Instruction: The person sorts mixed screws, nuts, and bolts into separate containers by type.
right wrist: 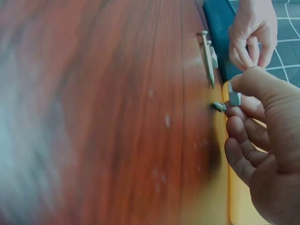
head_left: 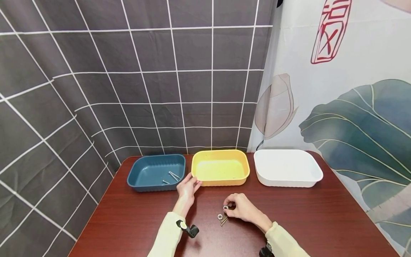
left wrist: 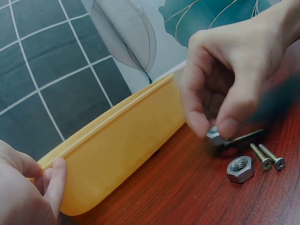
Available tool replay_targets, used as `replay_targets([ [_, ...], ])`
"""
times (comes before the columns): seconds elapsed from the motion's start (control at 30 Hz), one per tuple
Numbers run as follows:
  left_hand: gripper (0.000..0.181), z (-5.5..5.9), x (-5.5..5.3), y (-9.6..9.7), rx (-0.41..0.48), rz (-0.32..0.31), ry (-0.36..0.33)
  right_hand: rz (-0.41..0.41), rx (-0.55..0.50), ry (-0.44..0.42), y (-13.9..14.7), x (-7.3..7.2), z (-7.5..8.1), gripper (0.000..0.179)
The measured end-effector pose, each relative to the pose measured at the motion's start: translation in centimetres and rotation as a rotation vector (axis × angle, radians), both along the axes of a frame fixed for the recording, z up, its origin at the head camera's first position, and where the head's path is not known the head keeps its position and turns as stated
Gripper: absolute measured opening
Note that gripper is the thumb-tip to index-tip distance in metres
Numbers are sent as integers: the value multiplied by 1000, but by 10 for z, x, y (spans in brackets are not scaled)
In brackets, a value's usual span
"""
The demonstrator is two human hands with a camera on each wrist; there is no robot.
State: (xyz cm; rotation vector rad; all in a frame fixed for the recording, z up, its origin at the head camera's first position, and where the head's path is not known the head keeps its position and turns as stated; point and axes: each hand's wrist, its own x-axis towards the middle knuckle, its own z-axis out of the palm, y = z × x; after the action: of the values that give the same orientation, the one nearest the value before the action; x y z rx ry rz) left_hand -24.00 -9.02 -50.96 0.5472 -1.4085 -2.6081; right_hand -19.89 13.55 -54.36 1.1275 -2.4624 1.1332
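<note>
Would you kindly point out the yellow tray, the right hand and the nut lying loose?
Yellow tray (head_left: 220, 169): head view, inner floor.
Right hand (head_left: 244, 208): head view, hand's middle.
Loose nut (left wrist: 241, 173): left wrist view, lower half.

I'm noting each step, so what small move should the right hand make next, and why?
Probably lift the pinched nut toward the yellow bin: the right hand has it in its grip, and the left hand grips that bin's near-left corner, seemingly steadying it.

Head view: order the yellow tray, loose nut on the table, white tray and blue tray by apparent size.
1. White tray
2. Yellow tray and blue tray, too alike to rank
3. Loose nut
</note>
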Motion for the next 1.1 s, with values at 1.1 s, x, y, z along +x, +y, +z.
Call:
replay_targets([
  [1.1,53,0,0,-1,-5,-2,-4,-255,-140,-66,12,-51,57,6],
])
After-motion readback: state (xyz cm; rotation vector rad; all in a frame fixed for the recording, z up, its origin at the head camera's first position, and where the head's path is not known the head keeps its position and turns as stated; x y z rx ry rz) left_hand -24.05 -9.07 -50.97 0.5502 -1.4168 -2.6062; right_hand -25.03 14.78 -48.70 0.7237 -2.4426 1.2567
